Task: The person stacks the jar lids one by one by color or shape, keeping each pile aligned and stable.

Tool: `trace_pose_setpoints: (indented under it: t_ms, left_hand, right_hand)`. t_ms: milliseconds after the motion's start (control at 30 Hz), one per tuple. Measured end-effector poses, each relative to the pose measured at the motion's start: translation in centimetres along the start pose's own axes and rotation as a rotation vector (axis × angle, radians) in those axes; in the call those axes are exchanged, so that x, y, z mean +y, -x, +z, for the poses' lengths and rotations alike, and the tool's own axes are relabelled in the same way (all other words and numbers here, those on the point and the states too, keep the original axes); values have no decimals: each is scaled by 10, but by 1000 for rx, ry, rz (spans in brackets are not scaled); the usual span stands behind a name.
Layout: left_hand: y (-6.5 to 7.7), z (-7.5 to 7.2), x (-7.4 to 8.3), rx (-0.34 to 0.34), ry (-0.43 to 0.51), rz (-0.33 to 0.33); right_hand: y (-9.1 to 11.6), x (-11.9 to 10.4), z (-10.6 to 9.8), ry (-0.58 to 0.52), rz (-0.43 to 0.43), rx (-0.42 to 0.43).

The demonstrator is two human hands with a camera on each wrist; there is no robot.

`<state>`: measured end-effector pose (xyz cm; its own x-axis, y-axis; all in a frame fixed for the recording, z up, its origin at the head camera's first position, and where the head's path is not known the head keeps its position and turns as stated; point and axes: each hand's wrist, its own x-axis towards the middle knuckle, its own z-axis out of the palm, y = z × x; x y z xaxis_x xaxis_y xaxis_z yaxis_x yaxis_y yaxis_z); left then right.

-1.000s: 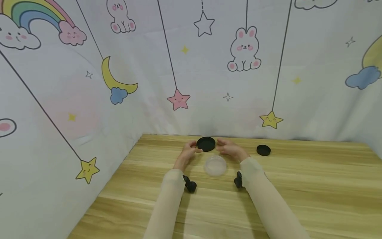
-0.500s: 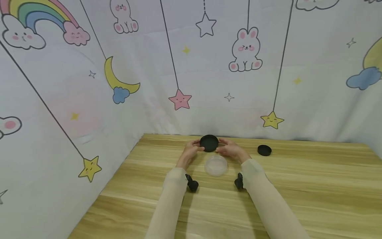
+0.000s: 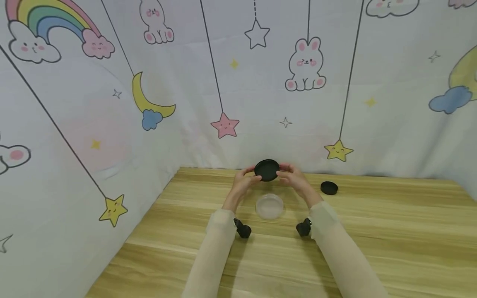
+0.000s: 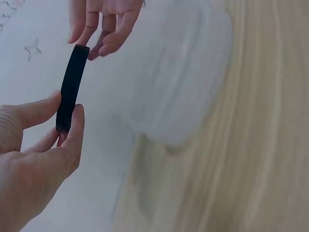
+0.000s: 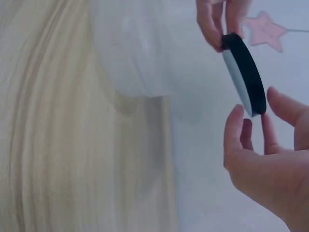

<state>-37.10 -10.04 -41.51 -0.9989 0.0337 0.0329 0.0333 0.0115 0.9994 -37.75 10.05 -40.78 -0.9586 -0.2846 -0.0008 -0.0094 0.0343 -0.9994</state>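
A black round lid, shallow with a raised rim, is held up off the table between both hands near the back edge. In the left wrist view my left hand pinches its rim between thumb and fingers. My right hand has thumb and fingers around the opposite rim, with a light hold. In the head view the left hand and right hand face each other across the lid. Just in front of them a clear round plastic container stands on the table; its contents cannot be made out.
A smaller black round lid lies to the right of the right hand on the wood-grain table. Behind the table hangs a white cloth printed with stars and rabbits. Each wrist carries a black camera.
Both hands closed in on the black lid's sides and raised it from the table, slightly to the right. The clear container and smaller lid stayed put.
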Motion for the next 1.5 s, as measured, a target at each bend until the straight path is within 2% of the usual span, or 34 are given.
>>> trace_pose_setpoints:
  t_ms: [133, 400, 533, 600, 767, 933, 1067, 1167, 1300, 1500]
  left_hand:
    - [9, 13, 12, -48, 47, 32]
    - [30, 42, 31, -109, 124, 104]
    - [41, 57, 35, -146, 135, 131]
    - [45, 65, 35, -163, 135, 140]
    - [54, 88, 29, -180, 157, 112]
    - [60, 115, 19, -195, 182, 71]
    - [63, 134, 12, -219, 193, 81]
    - [69, 146, 5, -231, 148, 92]
    - [76, 157, -4, -234, 69, 74]
    - [78, 161, -18, -211, 61, 15]
  right_hand:
    - [17, -10, -11, -77, -54, 5]
    - [54, -22, -36, -190, -104, -33]
    - [70, -24, -50, -202, -128, -45]
    - [77, -24, -59, -159, -125, -40]
    - [96, -22, -79, -16, -100, -48]
    - [115, -16, -104, 51, -76, -78]
    - [125, -6, -126, 90, -76, -135]
    - [131, 0, -141, 128, -82, -159]
    - [139, 4, -154, 161, -52, -152]
    - [141, 13, -161, 237, 37, -168]
